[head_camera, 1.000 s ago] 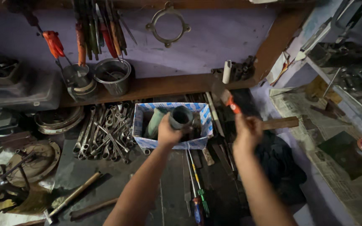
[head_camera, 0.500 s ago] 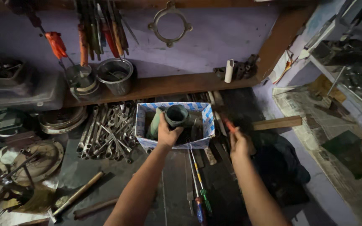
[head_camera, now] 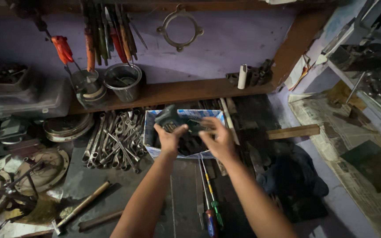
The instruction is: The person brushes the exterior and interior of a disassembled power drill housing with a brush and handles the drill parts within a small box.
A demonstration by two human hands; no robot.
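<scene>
Two hands meet over the box on the surface. Our left hand grips a dark round part, tilted above the box's left end. Our right hand is spread, fingers touching the dark parts inside. We judge we are sorting; next calls for a firm two-handed hold.

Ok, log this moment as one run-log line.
left hand: holds dark metal part | right hand: at part, grip unclear | both over open cardboard box
</scene>
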